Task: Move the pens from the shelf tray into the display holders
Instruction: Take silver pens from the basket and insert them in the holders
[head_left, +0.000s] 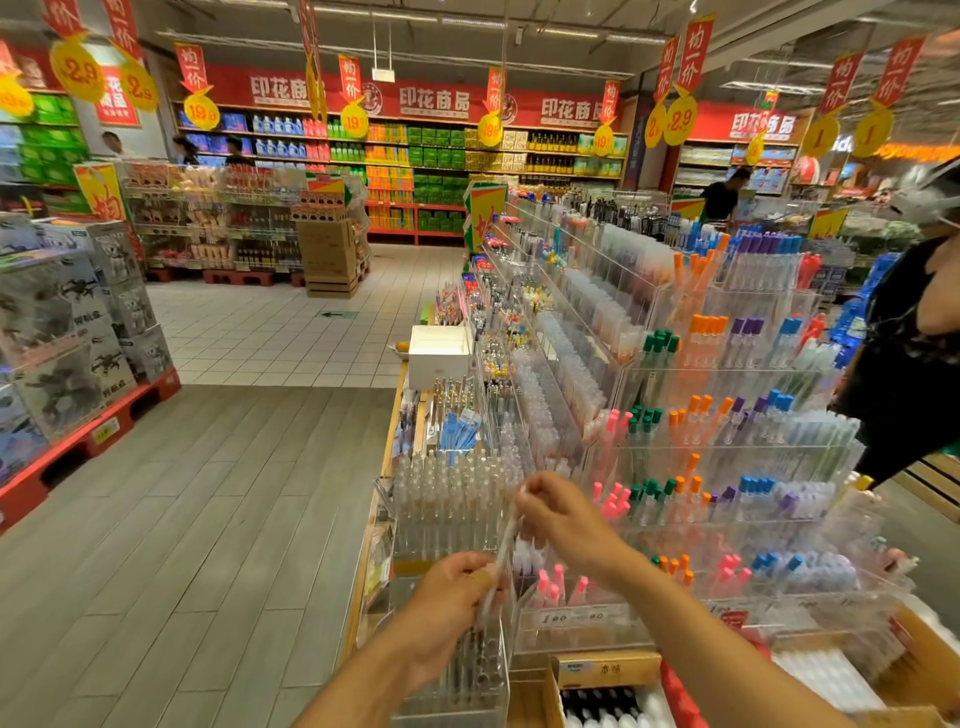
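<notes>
Left hand (457, 587) gripped clear pens (501, 545) low; right hand (558, 512) pinched one at its top; light, stiff, slick plastic, probably best held mid-barrel above acrylic holder (467, 675).

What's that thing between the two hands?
In the head view, a clear pen stretches between the left hand and right hand; both seem to pinch it.

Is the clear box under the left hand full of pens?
Not full. The clear box holds several pens low down, with space above them under the left hand.
</notes>
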